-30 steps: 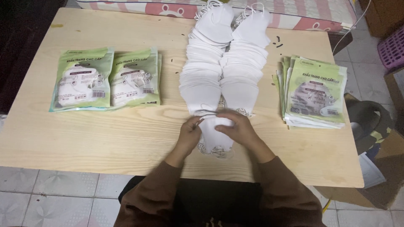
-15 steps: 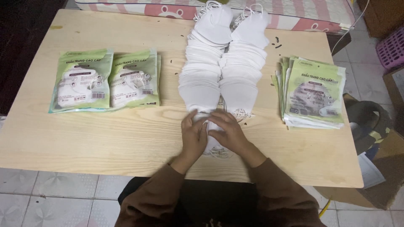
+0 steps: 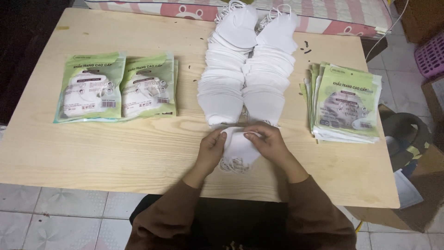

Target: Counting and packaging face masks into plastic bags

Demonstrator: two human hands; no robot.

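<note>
A small bundle of white face masks (image 3: 239,149) lies at the near middle of the wooden table (image 3: 138,148). My left hand (image 3: 212,149) grips its left side and my right hand (image 3: 270,141) grips its upper right edge. The ear loops hang out below the bundle. Just beyond my hands, two long overlapping rows of white masks (image 3: 247,69) run toward the far edge of the table.
Two filled green mask packets (image 3: 118,87) lie on the left. A stack of several flat green packets (image 3: 346,103) sits on the right. Beyond the table is a pink-striped mattress (image 3: 323,11); a dark bin (image 3: 409,134) and a purple basket (image 3: 431,53) stand to the right.
My hands have drawn the mask bundle slightly toward me and spread apart on it, so more of the white masks show between them.
</note>
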